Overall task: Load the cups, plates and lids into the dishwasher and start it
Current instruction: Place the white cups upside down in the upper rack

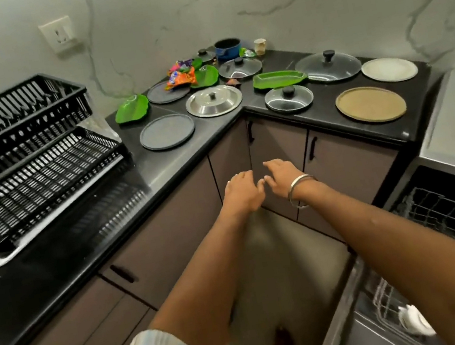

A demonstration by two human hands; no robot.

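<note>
My left hand (240, 192) and my right hand (280, 176) hang side by side in front of the corner cabinets, below the counter edge, fingers relaxed, holding nothing. On the black corner counter (214, 141) lie a grey plate (167, 131), a steel lid (214, 100), a glass lid (289, 98), a larger glass lid (328, 66), a tan plate (370, 104), a white plate (389, 69) and green leaf-shaped plates (131, 108). A small cup (260, 46) stands at the back. The open dishwasher (453, 219) with its wire rack is at the lower right.
A black two-tier dish rack (33, 164) stands on the counter at left. At the back corner sit a blue pot (228, 48), a snack wrapper (182, 77), another dark plate (166, 91) and another glass lid (240, 67). Cabinet doors with black handles run below the counter.
</note>
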